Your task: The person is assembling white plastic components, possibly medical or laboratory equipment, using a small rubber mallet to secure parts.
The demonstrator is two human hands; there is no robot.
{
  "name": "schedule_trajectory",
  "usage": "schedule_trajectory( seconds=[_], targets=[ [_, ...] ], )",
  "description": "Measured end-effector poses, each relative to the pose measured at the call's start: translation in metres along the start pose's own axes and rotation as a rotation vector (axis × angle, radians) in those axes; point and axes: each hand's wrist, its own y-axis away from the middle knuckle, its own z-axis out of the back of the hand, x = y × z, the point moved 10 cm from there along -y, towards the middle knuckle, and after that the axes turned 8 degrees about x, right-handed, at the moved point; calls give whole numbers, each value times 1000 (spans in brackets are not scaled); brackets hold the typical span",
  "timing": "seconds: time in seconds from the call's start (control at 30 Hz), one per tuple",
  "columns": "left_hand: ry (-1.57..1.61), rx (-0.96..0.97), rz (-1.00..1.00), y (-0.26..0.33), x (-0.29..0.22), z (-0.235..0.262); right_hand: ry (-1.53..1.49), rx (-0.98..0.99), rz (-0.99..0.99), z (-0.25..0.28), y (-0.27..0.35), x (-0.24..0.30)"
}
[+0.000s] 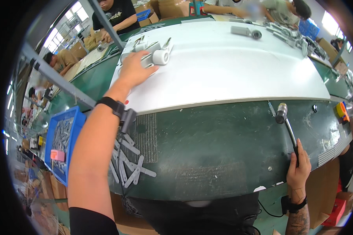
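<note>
My left hand (135, 72) reaches to the far left of the white board, its thumb and fingers closed around a light grey plastic part with a round ribbed end (161, 57). Similar grey parts (153, 47), some with metal pins sticking out, lie just beyond it. My right hand (299, 166), at the right near edge of the green bench, is wrapped round the handle of a mallet (289, 131). The mallet's dark head (281, 113) with a pale face points away from me, close to the board's front edge. A small blue-handled tool (271, 107) lies beside it.
The white board (223, 74) rests on the green bench (208, 149). Flat grey strips (131, 164) lie at the left, beside a blue bin (66, 137) of small parts. A grey tubular part (245, 32) and a heap of grey parts (290, 37) are far right. A metal post (59, 76) slants at left. Other people work beyond.
</note>
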Motion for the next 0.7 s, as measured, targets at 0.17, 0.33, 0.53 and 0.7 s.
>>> schedule_trajectory(
  seconds=[0.17,0.33,0.53,0.7],
  targets=[
    [-472,326,164,-13,36,-9,-52,42,-71,-9,-3,-9],
    [-393,335,157,2,39,-10,-55,23,-53,-5,-4,-5],
    [-294,547,-196,67,-66,-11,-65,18,-80,-2,-4,-5],
    [-358,537,-805,172,-198,-28,-17,-6,-10,-3,-6,3]
  ],
)
